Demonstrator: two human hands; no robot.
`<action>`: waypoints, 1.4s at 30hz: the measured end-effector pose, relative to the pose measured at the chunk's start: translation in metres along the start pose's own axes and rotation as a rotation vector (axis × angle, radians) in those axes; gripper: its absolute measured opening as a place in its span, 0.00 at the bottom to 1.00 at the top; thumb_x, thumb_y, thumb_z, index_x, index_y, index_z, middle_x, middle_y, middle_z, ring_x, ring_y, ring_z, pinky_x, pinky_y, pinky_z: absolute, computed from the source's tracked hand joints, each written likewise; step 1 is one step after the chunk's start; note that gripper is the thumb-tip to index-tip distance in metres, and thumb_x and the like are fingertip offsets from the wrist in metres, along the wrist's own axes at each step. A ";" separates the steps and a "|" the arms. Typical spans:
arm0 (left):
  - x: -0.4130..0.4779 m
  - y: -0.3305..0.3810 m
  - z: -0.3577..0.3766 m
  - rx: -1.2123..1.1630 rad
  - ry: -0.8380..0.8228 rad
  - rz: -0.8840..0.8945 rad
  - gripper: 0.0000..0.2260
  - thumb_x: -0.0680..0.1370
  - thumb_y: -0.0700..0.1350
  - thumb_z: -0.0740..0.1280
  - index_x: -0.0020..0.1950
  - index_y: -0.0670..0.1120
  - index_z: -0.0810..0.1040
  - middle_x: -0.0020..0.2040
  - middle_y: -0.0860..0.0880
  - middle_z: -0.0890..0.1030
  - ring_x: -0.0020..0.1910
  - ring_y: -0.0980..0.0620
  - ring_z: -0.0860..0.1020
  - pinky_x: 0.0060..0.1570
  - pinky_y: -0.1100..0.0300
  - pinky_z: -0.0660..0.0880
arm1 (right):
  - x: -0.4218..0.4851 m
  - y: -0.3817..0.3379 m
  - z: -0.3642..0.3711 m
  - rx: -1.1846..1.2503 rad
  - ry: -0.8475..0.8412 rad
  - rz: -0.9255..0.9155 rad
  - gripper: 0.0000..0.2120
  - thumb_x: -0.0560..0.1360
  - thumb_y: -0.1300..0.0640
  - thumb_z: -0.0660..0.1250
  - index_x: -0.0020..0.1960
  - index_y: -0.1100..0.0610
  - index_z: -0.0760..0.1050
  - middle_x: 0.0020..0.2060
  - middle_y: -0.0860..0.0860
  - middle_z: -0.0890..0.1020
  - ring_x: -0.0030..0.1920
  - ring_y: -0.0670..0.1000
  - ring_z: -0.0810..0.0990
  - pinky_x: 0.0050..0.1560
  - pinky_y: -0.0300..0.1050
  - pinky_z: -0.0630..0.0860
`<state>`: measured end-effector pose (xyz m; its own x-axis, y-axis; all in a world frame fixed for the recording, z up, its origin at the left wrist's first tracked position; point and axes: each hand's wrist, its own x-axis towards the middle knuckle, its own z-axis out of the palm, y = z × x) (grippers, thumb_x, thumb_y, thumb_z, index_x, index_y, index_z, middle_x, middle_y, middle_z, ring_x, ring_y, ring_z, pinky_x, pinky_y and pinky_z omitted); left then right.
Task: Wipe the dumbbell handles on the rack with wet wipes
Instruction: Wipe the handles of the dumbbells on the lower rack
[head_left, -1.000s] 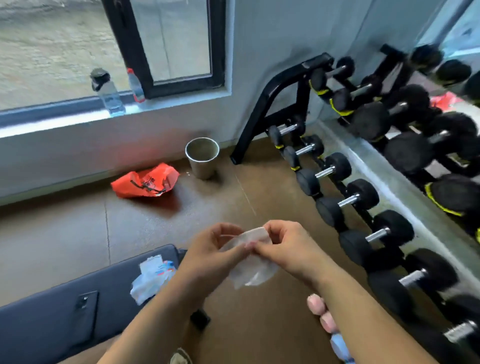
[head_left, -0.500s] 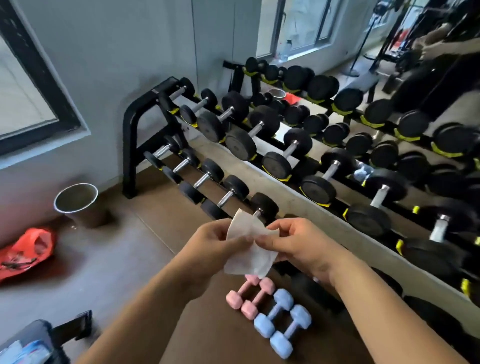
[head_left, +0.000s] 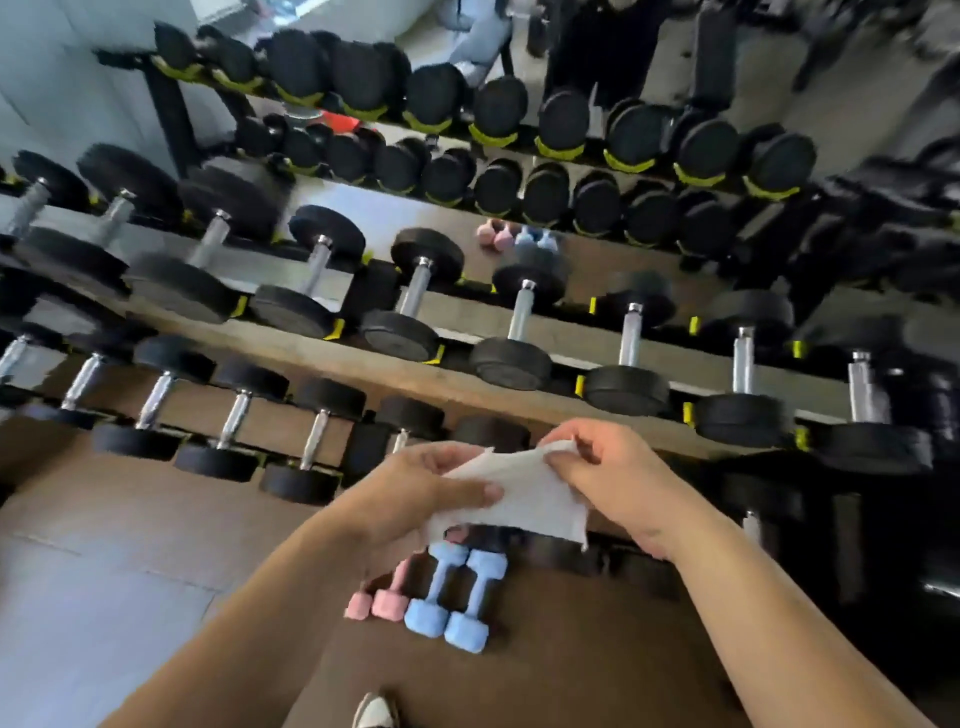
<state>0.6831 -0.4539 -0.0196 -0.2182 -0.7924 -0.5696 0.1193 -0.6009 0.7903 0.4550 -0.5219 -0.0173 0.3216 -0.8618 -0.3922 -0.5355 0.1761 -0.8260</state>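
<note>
A white wet wipe (head_left: 524, 499) is stretched out between both hands at the lower middle of the view. My left hand (head_left: 421, 493) pinches its left edge with thumb on top. My right hand (head_left: 608, 473) pinches its upper right corner. Behind the hands stands a two-tier dumbbell rack (head_left: 467, 389) with black dumbbells. Chrome handles show on the upper row (head_left: 519, 317) and on the lower row (head_left: 234, 421). The hands hover in front of the lower tier without touching any dumbbell.
Two pink dumbbells (head_left: 384, 603) and two blue dumbbells (head_left: 457, 597) lie on the brown floor below the hands. A mirror (head_left: 571, 156) behind the rack repeats the dumbbells. A shoe tip (head_left: 374, 712) shows at the bottom edge.
The view has swung right from the window and bin to face the rack squarely. The hands have pulled the crumpled wipe open into a flat sheet.
</note>
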 end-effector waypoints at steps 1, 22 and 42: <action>0.017 0.004 0.015 -0.022 0.004 -0.015 0.19 0.73 0.43 0.77 0.63 0.43 0.81 0.58 0.39 0.84 0.54 0.43 0.83 0.57 0.47 0.78 | 0.002 0.012 -0.020 -0.001 0.015 0.010 0.07 0.84 0.55 0.66 0.52 0.46 0.82 0.45 0.48 0.84 0.47 0.48 0.82 0.42 0.38 0.78; 0.257 0.060 0.303 -0.260 -0.042 -0.093 0.19 0.81 0.51 0.71 0.68 0.40 0.79 0.67 0.35 0.77 0.64 0.39 0.80 0.65 0.44 0.78 | 0.071 0.182 -0.348 0.488 0.237 0.139 0.08 0.83 0.50 0.65 0.51 0.50 0.82 0.43 0.50 0.85 0.47 0.53 0.84 0.50 0.50 0.83; 0.421 0.101 0.470 0.226 0.338 -0.080 0.12 0.87 0.52 0.56 0.55 0.55 0.79 0.56 0.46 0.81 0.57 0.45 0.80 0.62 0.47 0.77 | 0.156 0.285 -0.525 -0.308 0.619 -0.035 0.14 0.84 0.52 0.63 0.68 0.51 0.74 0.63 0.48 0.75 0.64 0.50 0.75 0.60 0.46 0.76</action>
<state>0.1482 -0.7987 -0.0738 0.1169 -0.7566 -0.6434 -0.1093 -0.6537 0.7488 -0.0566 -0.8560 -0.1012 -0.1130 -0.9935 0.0108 -0.7597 0.0793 -0.6454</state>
